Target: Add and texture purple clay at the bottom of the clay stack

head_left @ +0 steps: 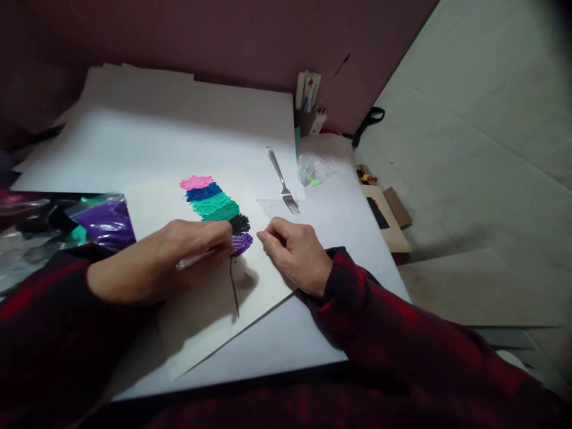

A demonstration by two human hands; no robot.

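Observation:
My left hand (179, 256) is closed around a slim, shiny handle (194, 260), its end sticking out below the palm. At its fingertips, fork tines (242, 241) lie over a small purple clay-like patch (243, 249). The patch is on a white sheet (214, 333). Above it runs a textured strip of black (240, 223), green (217, 207), blue (203, 191) and pink (196, 182). A thin dark line (235, 289) runs down below. My right hand (295, 250) rests at the sheet's right side, thumb and fingers pinched; what they hold, if anything, is hidden.
A metal fork (282, 182) lies beyond my right hand. Near it are a small clear bag (315, 170) and a holder (307, 119) with pens. Bags of coloured material (105, 220) crowd the left. Large white sheets (192, 119) cover the back. Scissors (369, 125) lie by the right edge.

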